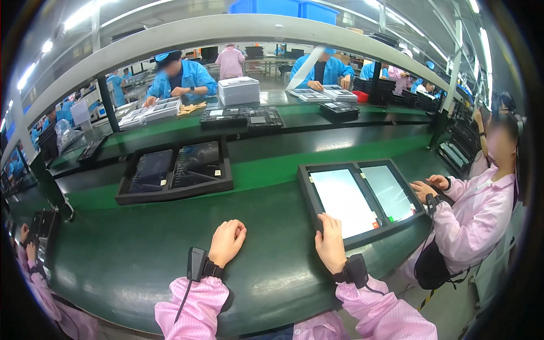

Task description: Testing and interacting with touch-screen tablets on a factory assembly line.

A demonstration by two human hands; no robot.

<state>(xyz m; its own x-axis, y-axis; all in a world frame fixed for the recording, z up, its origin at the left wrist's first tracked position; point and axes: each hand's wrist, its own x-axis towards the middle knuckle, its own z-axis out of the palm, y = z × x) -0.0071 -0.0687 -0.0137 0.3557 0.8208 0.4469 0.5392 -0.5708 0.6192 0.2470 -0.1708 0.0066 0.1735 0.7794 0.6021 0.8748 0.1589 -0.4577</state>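
Note:
My right hand (331, 245) is at the near left edge of a black two-compartment tray (304, 195), fingers bent over its rim. In that tray lie two flat panels: a bright white left panel (340, 198) with a small red tag, and a greyer right panel (386, 190) with a small green tag. To the left, my left hand (228, 242) hovers over or rests on the green work surface, its fingers curled in and nothing visible in them. Farther left sits another black tray (174, 192) holding two dark, glossy panels (195, 163).
A co-worker in pink (473, 204) stands at the right, hands by the right tray's far edge. Across the bench, people in blue (190, 76) work beside stacked white sheets (239, 92) and black trays (266, 117). A metal post (54, 184) rises at left.

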